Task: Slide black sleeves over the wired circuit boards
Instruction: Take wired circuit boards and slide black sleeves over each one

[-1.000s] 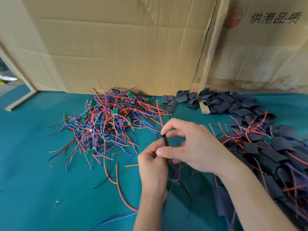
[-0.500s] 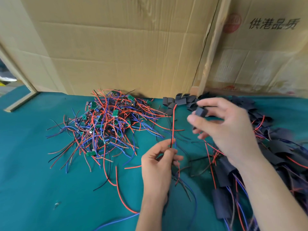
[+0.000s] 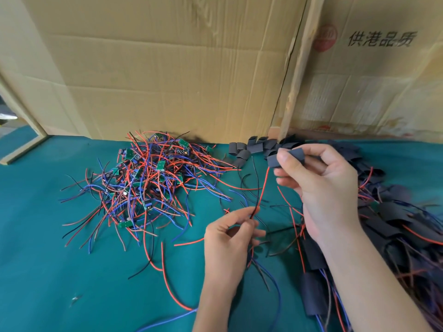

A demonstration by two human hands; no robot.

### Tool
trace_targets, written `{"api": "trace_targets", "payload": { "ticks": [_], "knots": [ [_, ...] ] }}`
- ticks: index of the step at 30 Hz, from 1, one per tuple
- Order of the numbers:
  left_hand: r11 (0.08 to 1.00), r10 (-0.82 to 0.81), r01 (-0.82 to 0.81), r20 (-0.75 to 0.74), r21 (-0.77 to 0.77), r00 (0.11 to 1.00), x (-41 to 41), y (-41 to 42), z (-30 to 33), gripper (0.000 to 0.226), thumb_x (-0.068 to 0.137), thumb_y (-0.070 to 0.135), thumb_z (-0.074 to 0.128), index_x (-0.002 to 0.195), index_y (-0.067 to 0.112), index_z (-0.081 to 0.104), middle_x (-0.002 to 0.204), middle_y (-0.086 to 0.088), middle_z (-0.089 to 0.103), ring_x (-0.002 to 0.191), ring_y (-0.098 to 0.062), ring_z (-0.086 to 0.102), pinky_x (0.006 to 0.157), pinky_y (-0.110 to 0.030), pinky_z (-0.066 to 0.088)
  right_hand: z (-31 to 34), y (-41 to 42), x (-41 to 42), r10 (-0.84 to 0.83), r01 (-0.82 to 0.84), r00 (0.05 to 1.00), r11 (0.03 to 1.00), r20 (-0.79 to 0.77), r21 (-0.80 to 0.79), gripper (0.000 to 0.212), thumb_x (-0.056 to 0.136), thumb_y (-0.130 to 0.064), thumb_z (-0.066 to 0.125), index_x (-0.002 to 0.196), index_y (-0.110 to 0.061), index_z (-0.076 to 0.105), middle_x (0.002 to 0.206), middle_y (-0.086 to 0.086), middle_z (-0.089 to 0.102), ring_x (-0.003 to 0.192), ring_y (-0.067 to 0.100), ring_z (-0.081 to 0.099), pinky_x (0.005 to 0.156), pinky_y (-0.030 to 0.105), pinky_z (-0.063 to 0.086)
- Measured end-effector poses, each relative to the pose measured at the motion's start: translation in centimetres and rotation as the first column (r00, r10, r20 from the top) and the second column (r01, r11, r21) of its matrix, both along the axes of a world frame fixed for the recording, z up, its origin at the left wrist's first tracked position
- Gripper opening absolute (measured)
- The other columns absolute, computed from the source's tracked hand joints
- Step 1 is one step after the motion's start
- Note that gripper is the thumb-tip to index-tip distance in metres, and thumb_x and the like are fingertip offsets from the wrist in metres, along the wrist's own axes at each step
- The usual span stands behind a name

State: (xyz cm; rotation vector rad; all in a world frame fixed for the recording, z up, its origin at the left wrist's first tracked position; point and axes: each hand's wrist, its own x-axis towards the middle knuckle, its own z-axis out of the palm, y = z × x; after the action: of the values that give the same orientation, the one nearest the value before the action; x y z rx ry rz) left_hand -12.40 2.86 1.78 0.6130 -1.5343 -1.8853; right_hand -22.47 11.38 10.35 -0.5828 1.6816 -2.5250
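My right hand (image 3: 321, 185) pinches a short black sleeve (image 3: 285, 158) between thumb and fingers, held up above the cloth. My left hand (image 3: 230, 238) pinches a red and a black wire (image 3: 260, 192) that rise toward the sleeve; blue wires trail below this hand. The board on these wires is hidden. A tangled pile of green circuit boards with red, blue and black wires (image 3: 148, 183) lies to the left. Loose black sleeves (image 3: 254, 148) lie at the back. Sleeved boards (image 3: 395, 224) are heaped on the right.
A green cloth (image 3: 48, 271) covers the table. Cardboard walls (image 3: 167, 68) stand close behind, with a wooden slat (image 3: 299, 68) leaning between them. A wooden frame edge (image 3: 21, 152) lies at the far left. A small scrap (image 3: 76, 298) sits on the cloth front left.
My right hand left my left hand, reached back and came up holding a black sleeve. My left hand lowered a little and kept the wires, which now stand upright.
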Motion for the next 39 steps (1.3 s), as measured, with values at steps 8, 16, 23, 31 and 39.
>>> {"api": "trace_targets", "payload": {
  "ticks": [8,16,23,31,39],
  "knots": [
    [0.997,-0.033,0.034,0.011,-0.064,0.999,0.1,0.0,0.2,0.042,0.09,-0.011,0.058,0.087,0.023,0.083,0.083,-0.012,0.074,0.064,-0.015,0.072,0.055,-0.019,0.051,0.2,0.3,-0.3,0.0,0.001,0.999,1.0,0.037,-0.008,0.017,0.084,-0.005,0.08,0.092,-0.007,0.065,0.074,0.006,0.074,0.062,0.018,0.07,0.056,0.022,0.054],
    [0.987,-0.054,0.058,0.035,-0.147,0.998,0.1,0.0,0.0,0.049,0.089,-0.013,0.056,0.086,0.028,0.082,0.082,-0.006,0.073,0.063,-0.012,0.071,0.057,-0.017,0.05,0.7,2.0,-1.5,0.105,-0.108,0.993,0.991,0.045,0.079,0.031,0.072,-0.02,0.083,0.095,-0.006,0.066,0.093,0.022,0.076,0.06,0.016,0.067,0.053,0.022,0.052],
    [0.977,-0.05,0.06,0.053,-0.204,0.997,0.1,0.1,0.0,0.047,0.085,-0.015,0.057,0.083,0.025,0.082,0.075,-0.002,0.071,0.056,-0.008,0.065,0.059,-0.019,0.051,0.9,3.8,-2.4,0.291,-0.283,0.957,0.934,-0.005,0.217,0.043,0.06,-0.031,0.086,0.093,-0.009,0.069,0.093,0.025,0.075,0.056,0.018,0.062,0.052,0.023,0.05],
    [0.988,-0.078,0.083,0.037,-0.133,0.996,0.2,0.1,0.1,0.041,0.089,-0.012,0.057,0.092,0.022,0.079,0.074,0.004,0.071,0.062,-0.012,0.069,0.057,-0.017,0.048,-0.1,3.6,-2.2,0.394,-0.394,0.916,0.855,0.072,0.338,0.061,0.059,-0.023,0.085,0.112,-0.006,0.058,0.1,0.017,0.078,0.061,0.018,0.062,0.053,0.023,0.051],
    [0.997,-0.045,0.051,-0.105,0.058,0.993,0.5,-0.3,0.6,0.044,0.083,-0.02,0.045,0.112,0.013,0.051,0.098,-0.016,0.069,0.065,-0.018,0.065,0.055,-0.024,0.05,-3.0,0.0,-0.1,0.479,-0.515,0.855,0.735,0.199,0.441,0.029,0.078,0.001,0.081,0.099,-0.007,0.062,0.095,0.017,0.078,0.067,0.024,0.059,0.055,0.023,0.047]
  ]
}}
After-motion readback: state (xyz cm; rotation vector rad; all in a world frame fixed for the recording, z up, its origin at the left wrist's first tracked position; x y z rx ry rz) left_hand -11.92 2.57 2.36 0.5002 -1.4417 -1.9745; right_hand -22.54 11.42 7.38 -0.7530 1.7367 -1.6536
